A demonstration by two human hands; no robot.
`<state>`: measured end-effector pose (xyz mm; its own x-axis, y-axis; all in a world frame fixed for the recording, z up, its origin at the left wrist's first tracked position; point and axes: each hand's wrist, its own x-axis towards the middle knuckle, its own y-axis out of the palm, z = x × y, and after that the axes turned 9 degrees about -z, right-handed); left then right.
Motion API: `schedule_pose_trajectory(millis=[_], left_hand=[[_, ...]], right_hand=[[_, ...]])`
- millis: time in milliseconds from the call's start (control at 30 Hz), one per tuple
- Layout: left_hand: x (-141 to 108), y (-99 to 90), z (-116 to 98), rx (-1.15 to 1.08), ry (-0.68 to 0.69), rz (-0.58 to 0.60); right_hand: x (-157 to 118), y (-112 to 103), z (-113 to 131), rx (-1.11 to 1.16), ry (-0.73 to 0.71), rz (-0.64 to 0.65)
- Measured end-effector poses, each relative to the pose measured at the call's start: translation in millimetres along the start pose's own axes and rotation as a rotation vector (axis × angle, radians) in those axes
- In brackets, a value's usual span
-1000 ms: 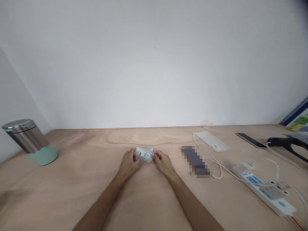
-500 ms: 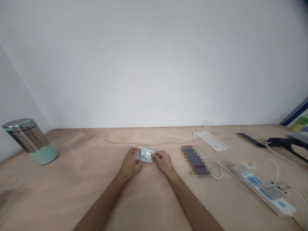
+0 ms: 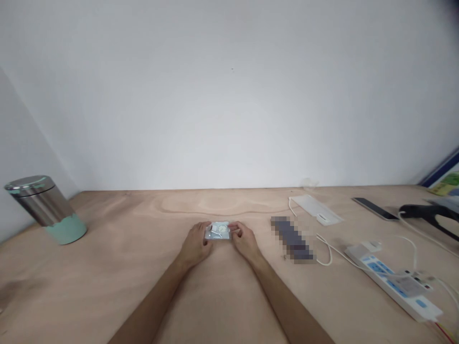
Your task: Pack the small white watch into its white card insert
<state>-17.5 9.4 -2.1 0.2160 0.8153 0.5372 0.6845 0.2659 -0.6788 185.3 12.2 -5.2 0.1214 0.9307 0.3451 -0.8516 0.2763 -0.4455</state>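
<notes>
A small clear plastic packet [image 3: 218, 232] lies low over the wooden table, its long side across my view. Inside it shows something pale with a round coiled outline, perhaps a cable; I cannot make out its exact kind. My left hand [image 3: 195, 243] grips the packet's left end, thumb at the near corner and fingers along the far side. At the right end, my right hand [image 3: 244, 240] has its fingers and thumb closed around the edge. Both forearms come in from the bottom.
A steel and mint-green tumbler [image 3: 48, 210] stands at the left. To the right are a pixelated dark object [image 3: 292, 239], a white translucent sleeve [image 3: 315, 209], a phone [image 3: 375, 209], a black-handled object [image 3: 418, 211] and a white power strip [image 3: 390, 282] with loose cables. A wall rises behind.
The packet has flattened and squared up, with less glare, so the coiled outline shows more clearly. My right fingers have stretched slightly along its edge. Both hands stay in nearly the same place.
</notes>
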Motion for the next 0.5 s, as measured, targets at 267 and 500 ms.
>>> schedule_pose_trajectory(millis=[267, 500], left_hand=[[-0.2, 0.3, 3.8, -0.064, -0.057, -0.020], [1.1, 3.4, 9.0, -0.184, -0.160, -0.098]], right_hand=[[2.4, 3.4, -4.6, 0.007, 0.011, 0.015], [3.9, 2.7, -5.0, 0.009, -0.075, -0.063]])
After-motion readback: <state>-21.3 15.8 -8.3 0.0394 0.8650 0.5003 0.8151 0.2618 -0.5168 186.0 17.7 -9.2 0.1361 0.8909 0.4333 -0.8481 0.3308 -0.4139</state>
